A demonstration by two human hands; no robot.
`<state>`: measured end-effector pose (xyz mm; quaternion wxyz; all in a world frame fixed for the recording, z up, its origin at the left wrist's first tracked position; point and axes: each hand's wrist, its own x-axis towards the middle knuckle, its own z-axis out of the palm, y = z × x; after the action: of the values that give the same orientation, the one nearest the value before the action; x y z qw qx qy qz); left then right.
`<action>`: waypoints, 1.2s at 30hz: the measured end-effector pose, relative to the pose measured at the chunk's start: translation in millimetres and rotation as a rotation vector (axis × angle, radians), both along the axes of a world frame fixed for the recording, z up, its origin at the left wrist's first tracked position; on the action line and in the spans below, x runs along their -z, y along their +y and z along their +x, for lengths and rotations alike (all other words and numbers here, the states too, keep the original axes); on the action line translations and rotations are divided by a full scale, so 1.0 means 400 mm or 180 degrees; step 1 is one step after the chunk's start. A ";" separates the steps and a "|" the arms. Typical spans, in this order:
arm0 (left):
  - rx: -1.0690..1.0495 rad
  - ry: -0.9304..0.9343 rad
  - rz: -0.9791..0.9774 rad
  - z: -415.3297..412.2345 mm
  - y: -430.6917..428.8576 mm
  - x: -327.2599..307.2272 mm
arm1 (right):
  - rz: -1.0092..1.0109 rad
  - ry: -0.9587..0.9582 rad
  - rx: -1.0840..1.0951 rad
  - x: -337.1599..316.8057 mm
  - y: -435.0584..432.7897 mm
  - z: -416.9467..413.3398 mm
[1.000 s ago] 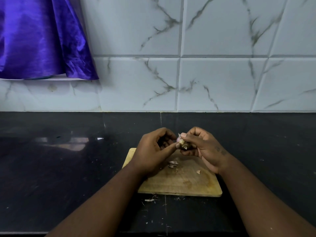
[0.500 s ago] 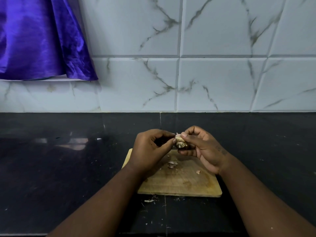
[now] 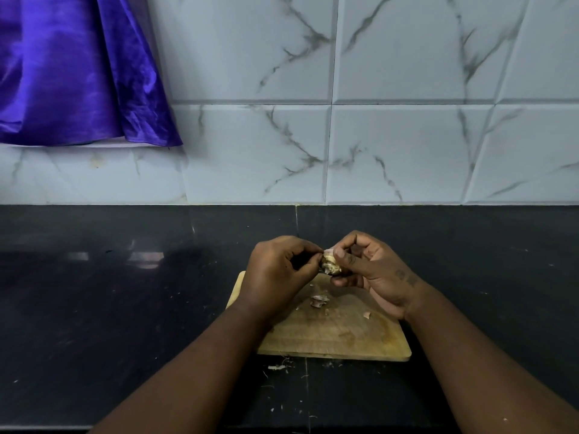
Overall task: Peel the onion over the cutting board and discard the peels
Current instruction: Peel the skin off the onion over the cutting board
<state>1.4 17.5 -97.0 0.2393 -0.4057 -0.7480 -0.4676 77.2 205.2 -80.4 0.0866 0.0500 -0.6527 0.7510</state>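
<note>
Onion point(image 3: 330, 265) sits between your 2 hands, above the far edge of the cutting board point(image 3: 344, 338). Your left hand point(image 3: 275, 275) pinches its skin with curled fingers point(image 3: 302, 245); your right hand point(image 3: 377, 274) grips it, thumb on top. Peel scraps point(image 3: 319, 301) lie on the board.

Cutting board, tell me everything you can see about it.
The cutting board is a pale wooden rectangle with rounded corners. It lies flat on the black counter, slightly skewed. Its surface looks worn, with darker stains. A few peel scraps lie on it. The left hand and right hand, both gripping the onion above it, hide its far edge. Whether they touch the board cannot be told.
</note>
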 end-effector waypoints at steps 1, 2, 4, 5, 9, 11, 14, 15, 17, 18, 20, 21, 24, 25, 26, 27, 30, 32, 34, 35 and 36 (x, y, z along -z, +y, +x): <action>-0.0072 0.0134 -0.0095 0.000 0.000 -0.002 | 0.0007 0.0003 0.0017 0.000 0.000 0.000; -0.0144 0.0256 -0.0186 0.002 -0.001 -0.003 | 0.0013 0.0005 0.0036 0.000 -0.001 0.000; -0.0248 0.0459 -0.0320 0.007 0.000 -0.007 | 0.0035 -0.0003 0.0073 0.001 -0.001 0.000; -0.0280 0.0532 -0.0357 0.009 0.001 -0.008 | 0.0051 -0.0011 0.0081 0.001 -0.001 0.001; -0.0288 0.0342 -0.0206 0.007 0.002 -0.004 | 0.0021 -0.0035 0.0031 0.006 -0.004 -0.002; -0.0107 -0.0065 0.0063 0.001 0.005 0.002 | -0.0085 -0.0050 0.0030 0.005 -0.004 -0.003; 0.0046 -0.0087 0.0125 0.002 0.005 0.003 | -0.0148 -0.0063 0.0105 0.001 0.002 -0.003; 0.0060 0.0013 0.0075 0.002 0.004 0.002 | -0.0131 -0.0064 0.0133 0.001 0.004 -0.003; 0.0021 0.0216 -0.0090 0.000 0.000 0.000 | -0.0021 -0.0066 0.0176 0.002 0.003 -0.002; -0.0022 0.0303 -0.0178 -0.001 -0.002 0.000 | 0.0043 -0.0061 0.0189 0.003 0.002 -0.002; -0.0100 0.0420 -0.0311 0.000 -0.002 -0.003 | 0.0129 -0.0021 0.0211 0.005 0.002 -0.003; -0.0117 0.0446 -0.0342 0.002 -0.002 -0.004 | 0.0150 0.0004 0.0227 0.005 0.003 -0.003; -0.0156 0.0502 -0.0401 0.007 0.000 -0.008 | 0.0192 0.0026 0.0249 0.005 0.005 -0.003; -0.0172 0.0519 -0.0419 0.009 0.000 -0.009 | 0.0205 0.0020 0.0249 0.005 0.005 -0.003; -0.0196 0.0539 -0.0430 0.010 0.001 -0.009 | 0.0211 0.0013 0.0242 0.006 0.005 -0.004; -0.0228 0.0546 -0.0425 0.011 0.003 -0.008 | 0.0210 0.0003 0.0233 0.007 0.005 -0.004; -0.0224 0.0337 -0.0243 0.009 0.005 -0.003 | 0.0165 -0.0030 0.0224 0.009 0.003 -0.006; -0.0107 0.0204 -0.0111 0.007 0.004 -0.003 | 0.0115 -0.0031 0.0255 0.010 0.004 -0.008; -0.0001 0.0224 -0.0081 0.009 0.005 -0.003 | 0.0125 -0.0008 0.0288 0.010 0.008 -0.010; 0.0033 0.0230 -0.0096 0.009 0.005 -0.003 | 0.0162 0.0008 0.0308 0.010 0.010 -0.010; 0.0038 0.0218 -0.0121 0.008 0.006 -0.003 | 0.0217 0.0025 0.0329 0.011 0.011 -0.011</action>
<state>4.6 19.8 -95.9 0.2541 -0.4304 -0.7457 -0.4406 72.9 209.6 -85.0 0.1261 0.0221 -0.6793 0.7226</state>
